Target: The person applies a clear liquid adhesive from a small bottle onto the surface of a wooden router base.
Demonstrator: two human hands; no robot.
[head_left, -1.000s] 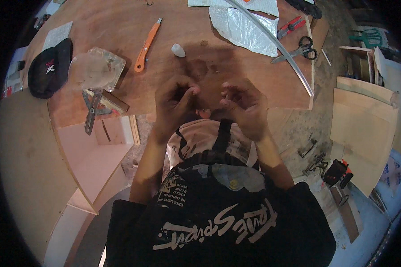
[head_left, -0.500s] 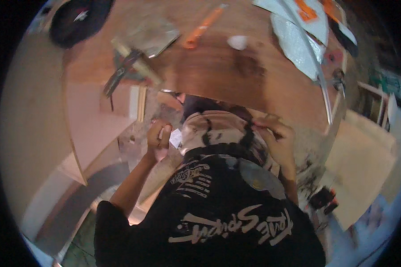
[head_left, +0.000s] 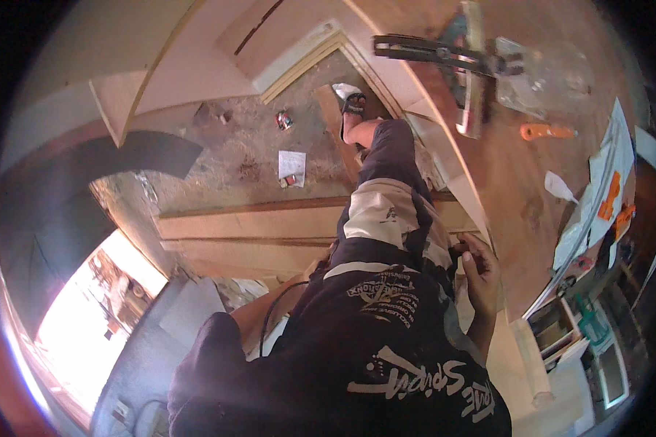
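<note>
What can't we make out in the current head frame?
All head view:
Left hand: mostly hidden behind the black shirt; grip unclear.
White paper: any print too small.
Small red-and-white object on the floor: too small to identify.
Bright opening: washed out by glare.

Black short-sleeved shirt (head_left: 321, 360), pale brush-style lettering (head_left: 424, 379) (slanted, bold); dark trousers (head_left: 392, 151), beige panel (head_left: 377, 218); dark footwear (head_left: 353, 104)
</note>
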